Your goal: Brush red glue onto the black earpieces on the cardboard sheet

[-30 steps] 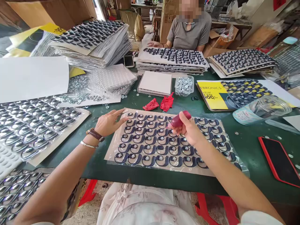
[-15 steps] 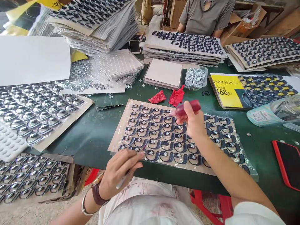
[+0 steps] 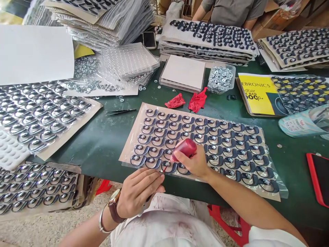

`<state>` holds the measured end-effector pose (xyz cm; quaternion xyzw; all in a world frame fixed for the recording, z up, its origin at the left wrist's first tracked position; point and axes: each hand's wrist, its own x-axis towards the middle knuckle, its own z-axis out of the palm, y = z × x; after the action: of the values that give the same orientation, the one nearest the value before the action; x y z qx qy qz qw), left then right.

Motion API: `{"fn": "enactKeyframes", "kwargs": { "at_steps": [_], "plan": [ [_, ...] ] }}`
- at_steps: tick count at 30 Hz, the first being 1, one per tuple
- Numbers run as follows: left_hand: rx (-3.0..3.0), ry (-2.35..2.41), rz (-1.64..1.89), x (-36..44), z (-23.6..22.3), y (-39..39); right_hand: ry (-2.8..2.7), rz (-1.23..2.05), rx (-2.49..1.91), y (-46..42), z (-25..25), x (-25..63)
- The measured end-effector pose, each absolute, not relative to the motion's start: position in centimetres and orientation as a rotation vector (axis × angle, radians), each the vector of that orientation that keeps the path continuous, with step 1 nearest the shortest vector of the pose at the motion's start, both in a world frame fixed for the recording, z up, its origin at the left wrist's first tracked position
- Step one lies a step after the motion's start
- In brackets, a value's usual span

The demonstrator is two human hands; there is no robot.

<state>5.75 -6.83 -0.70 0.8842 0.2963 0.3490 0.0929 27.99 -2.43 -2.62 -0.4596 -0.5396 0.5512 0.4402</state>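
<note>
My right hand (image 3: 197, 164) is wrapped round a small dark-red squeeze bottle (image 3: 186, 148), tilted with its narrow end down to the left. Under it lies a beige sheet (image 3: 132, 132) under clear film, bearing rows of dark curved pieces, most with a silvery round centre. At the sheet's near edge my left hand (image 3: 141, 188) is closed on a thin stick (image 3: 165, 169) with a reddish tip. That tip points at a piece in the nearest row, close to the bottle's end; whether it touches is unclear. The fingers hide most of the stick.
Tweezers (image 3: 120, 112) lie left of the sheet. Behind it are red crumpled scraps (image 3: 197, 100), a tub of metal washers (image 3: 221, 79) and white cards (image 3: 182, 72). A clear jar (image 3: 303, 122) and red-cased phone (image 3: 318, 178) lie right. A co-worker sits behind stacked sheets (image 3: 208, 41).
My left hand has left the sheet's far-left corner for its near edge, where it now holds the stick. My right hand has brought the bottle down and nearer. The view has tilted down.
</note>
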Motion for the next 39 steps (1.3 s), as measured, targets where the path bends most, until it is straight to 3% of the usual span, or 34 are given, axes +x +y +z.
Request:
{"fn": "enactKeyframes", "kwargs": {
  "at_steps": [20,31,39],
  "plan": [
    [2.622,0.912,0.978,6.01,-0.48,-6.93,-1.585,1.057,-1.318,-2.68,-2.58,27.93],
    [2.624,0.912,0.980,6.32,0.07,-6.69,-1.711,0.958,-1.188,-2.86,-3.37,28.19],
    [2.612,0.899,0.985,6.30,0.19,-6.58,-1.531,1.052,-1.271,-2.93,-2.89,28.26]
  ]
}}
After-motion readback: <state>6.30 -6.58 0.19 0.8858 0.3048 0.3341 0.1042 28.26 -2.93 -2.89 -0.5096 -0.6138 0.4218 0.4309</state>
